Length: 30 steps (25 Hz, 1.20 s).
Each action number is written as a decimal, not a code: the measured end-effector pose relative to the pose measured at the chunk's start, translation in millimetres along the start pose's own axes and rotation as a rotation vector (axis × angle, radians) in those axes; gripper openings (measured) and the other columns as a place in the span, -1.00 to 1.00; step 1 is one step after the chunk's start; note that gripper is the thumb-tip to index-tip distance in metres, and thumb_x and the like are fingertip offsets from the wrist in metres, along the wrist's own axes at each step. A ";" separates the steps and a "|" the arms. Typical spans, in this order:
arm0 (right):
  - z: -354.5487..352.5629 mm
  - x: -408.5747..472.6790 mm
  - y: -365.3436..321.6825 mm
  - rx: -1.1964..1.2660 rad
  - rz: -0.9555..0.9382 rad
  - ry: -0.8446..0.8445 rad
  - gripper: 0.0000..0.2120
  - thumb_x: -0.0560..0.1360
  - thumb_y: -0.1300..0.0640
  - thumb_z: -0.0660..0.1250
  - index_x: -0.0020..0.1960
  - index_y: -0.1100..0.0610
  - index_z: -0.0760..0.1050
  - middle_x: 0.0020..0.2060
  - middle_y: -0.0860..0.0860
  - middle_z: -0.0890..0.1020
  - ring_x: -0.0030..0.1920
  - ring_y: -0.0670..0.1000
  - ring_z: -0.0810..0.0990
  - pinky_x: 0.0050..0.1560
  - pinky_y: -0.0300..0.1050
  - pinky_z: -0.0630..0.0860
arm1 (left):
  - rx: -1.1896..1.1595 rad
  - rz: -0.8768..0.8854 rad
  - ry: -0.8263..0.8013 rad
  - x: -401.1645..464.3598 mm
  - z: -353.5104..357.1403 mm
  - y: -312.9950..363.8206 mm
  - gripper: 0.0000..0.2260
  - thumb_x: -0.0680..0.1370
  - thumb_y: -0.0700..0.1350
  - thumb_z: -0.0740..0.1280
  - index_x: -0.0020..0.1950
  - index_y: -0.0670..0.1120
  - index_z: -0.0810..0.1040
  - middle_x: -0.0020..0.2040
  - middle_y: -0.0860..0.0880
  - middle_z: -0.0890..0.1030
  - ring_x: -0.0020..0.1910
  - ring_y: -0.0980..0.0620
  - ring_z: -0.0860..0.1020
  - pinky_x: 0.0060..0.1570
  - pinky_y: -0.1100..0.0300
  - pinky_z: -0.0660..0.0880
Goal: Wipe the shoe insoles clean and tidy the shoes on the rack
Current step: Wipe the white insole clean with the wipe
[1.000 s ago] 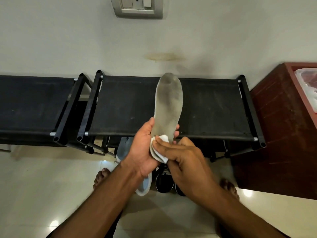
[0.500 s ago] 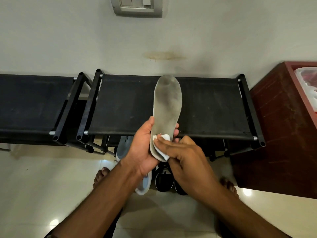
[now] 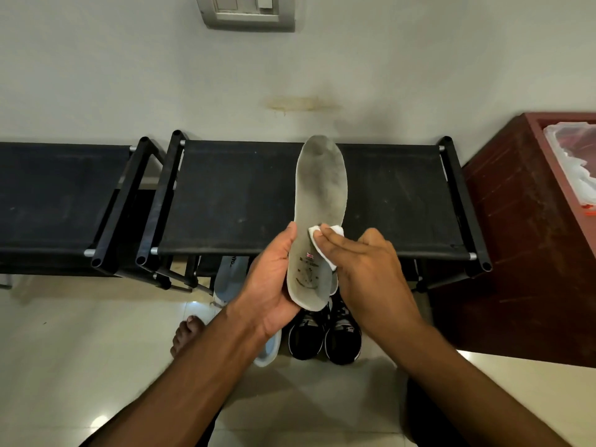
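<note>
Hands first: left hand cups the heel end of the grey insole, thumb along its left edge, fingers wrapped behind. Right hand pinches a small white wipe against the insole's face near the arch, fingers nearly straight over it, thumb side hidden behind the insole edge.

Insole is held upright in the air, toe up, in front of the middle of the black shoe rack, not resting on it. Heel area looks lighter, print visible; forefoot looks dark with grime, so I judge the wipe has most of its work ahead.

Doing it well:
- Stroke from arch toward toe in one direction, don't scrub dirt back onto the cleaner heel.
- Insole is thin and will flex; slide the left hand's support up behind wherever the wipe presses.
- Refold the wipe to a fresh face when it greys.
- Cover the rim edges too.

Outward: black sneakers stand on the floor below the rack's front edge, a light blue shoe just beside them on the left. Red cabinet stands at the rack's right end.
</note>
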State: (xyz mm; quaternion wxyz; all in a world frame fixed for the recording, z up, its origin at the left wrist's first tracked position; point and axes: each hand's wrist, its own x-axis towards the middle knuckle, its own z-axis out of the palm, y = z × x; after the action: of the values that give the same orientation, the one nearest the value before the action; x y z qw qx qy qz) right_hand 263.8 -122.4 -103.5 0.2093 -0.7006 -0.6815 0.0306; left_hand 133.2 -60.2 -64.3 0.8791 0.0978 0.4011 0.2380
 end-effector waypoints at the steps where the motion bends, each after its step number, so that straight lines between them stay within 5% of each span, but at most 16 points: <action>1: -0.8 0.6 -1.4 0.019 0.033 -0.008 -0.53 0.50 0.27 0.30 0.39 0.03 0.48 0.22 0.01 0.62 -0.17 -0.07 0.25 -0.12 -0.24 0.30 | 0.009 0.001 0.009 -0.2 0.9 -0.5 -0.54 0.66 0.11 0.12 0.31 -0.20 0.55 0.31 -0.19 0.57 0.19 -0.08 0.58 0.13 0.05 0.54; 3: -3.5 -7.1 -15.8 0.157 0.048 -0.080 -0.56 0.52 0.24 0.24 0.37 0.05 0.49 0.12 0.05 0.64 -0.12 -0.04 0.38 0.00 -0.31 0.33 | -0.028 0.004 0.029 1.9 -1.0 5.2 -0.54 0.65 0.11 0.14 0.37 -0.17 0.52 0.30 -0.19 0.58 0.30 -0.09 0.55 0.32 0.00 0.45; 5: -6.1 -21.6 -34.3 0.309 -0.026 -0.124 -0.58 0.50 0.25 0.18 0.31 0.09 0.56 0.07 0.06 0.63 0.00 0.03 0.51 0.05 -0.16 0.44 | -0.062 0.050 0.057 5.9 -7.0 14.0 -0.55 0.65 0.10 0.15 0.38 -0.16 0.52 0.28 -0.18 0.60 0.33 -0.09 0.53 0.44 -0.01 0.34; 8: -3.5 -13.6 -24.4 0.134 -0.016 -0.150 -0.53 0.58 0.06 0.00 0.45 -0.06 0.39 0.20 0.02 0.59 -0.07 -0.01 0.40 -0.01 -0.23 0.33 | -0.026 0.030 0.042 2.3 -4.6 11.2 -0.56 0.64 0.10 0.17 0.33 -0.17 0.55 0.31 -0.21 0.58 0.33 -0.10 0.53 0.39 0.01 0.39; 12: -3.1 2.1 1.4 0.062 0.099 0.018 -0.46 0.38 0.33 0.50 0.33 0.11 0.54 0.09 0.07 0.68 -0.16 -0.11 0.30 -0.12 -0.28 0.41 | 0.047 0.024 0.003 -6.5 7.2 -3.2 -0.51 0.48 0.02 0.31 0.35 -0.18 0.53 0.30 -0.18 0.57 0.24 -0.09 0.56 0.29 0.03 0.46; 15: -5.9 -13.4 -32.6 0.186 0.081 -0.086 -0.53 0.44 0.19 0.46 0.33 0.03 0.54 -0.01 0.04 0.66 -0.16 -0.10 0.36 -0.06 -0.44 0.31 | -0.017 0.029 0.062 -0.3 0.6 7.7 -0.52 0.51 0.05 0.31 0.37 -0.15 0.52 0.33 -0.19 0.55 0.31 -0.09 0.53 0.38 0.00 0.40; 18: -5.7 -20.7 -40.7 0.169 -0.058 -0.103 -0.48 0.38 0.19 0.51 0.32 0.05 0.55 0.05 0.01 0.67 -0.21 -0.09 0.33 -0.13 -0.34 0.29 | 0.009 0.044 0.094 3.0 -7.4 14.1 -0.53 0.54 0.08 0.28 0.35 -0.17 0.53 0.30 -0.24 0.57 0.29 -0.09 0.56 0.35 0.03 0.43; 22: -3.1 2.3 3.9 0.016 0.026 0.041 -0.46 0.35 0.35 0.51 0.31 0.17 0.55 0.19 0.06 0.64 -0.18 -0.09 0.29 -0.10 -0.27 0.38 | 0.097 0.032 -0.010 -4.0 3.0 -2.1 -0.58 0.57 0.04 0.24 0.33 -0.15 0.55 0.24 -0.16 0.63 0.13 -0.05 0.63 0.18 0.05 0.55; 24: -5.7 6.2 12.0 0.045 0.086 0.034 -0.44 0.35 0.39 0.50 0.32 0.18 0.54 0.17 0.08 0.65 -0.16 -0.17 0.18 -0.05 -0.35 0.34 | 0.125 0.047 -0.026 -4.1 3.4 -5.1 -0.59 0.57 0.02 0.25 0.35 -0.13 0.54 0.24 -0.15 0.63 0.16 -0.05 0.62 0.27 0.01 0.51; 27: -3.2 0.6 5.7 0.119 0.047 0.008 -0.38 0.27 0.40 0.55 0.31 0.19 0.55 0.17 0.07 0.65 -0.16 -0.11 0.29 -0.13 -0.30 0.40 | 0.138 0.007 -0.013 -1.6 -0.4 -2.2 -0.59 0.61 0.05 0.21 0.36 -0.15 0.54 0.27 -0.15 0.61 0.28 -0.11 0.54 0.46 -0.10 0.29; 30: -2.3 -4.5 -10.6 0.220 0.063 -0.004 -0.61 0.52 0.25 0.32 0.34 0.06 0.53 0.11 0.06 0.66 -0.18 -0.22 0.35 -0.10 -0.41 0.44 | 0.146 -0.026 0.028 -0.8 -4.5 2.2 -0.55 0.63 0.12 0.18 0.32 -0.17 0.56 0.16 -0.17 0.63 0.13 -0.09 0.59 0.29 -0.03 0.45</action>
State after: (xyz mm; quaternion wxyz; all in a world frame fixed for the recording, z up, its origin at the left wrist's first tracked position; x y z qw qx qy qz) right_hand 254.3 -127.5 -99.0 0.2827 -0.6943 -0.6521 0.1130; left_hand 128.6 -58.8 -65.9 0.8670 0.1530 0.4308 0.1981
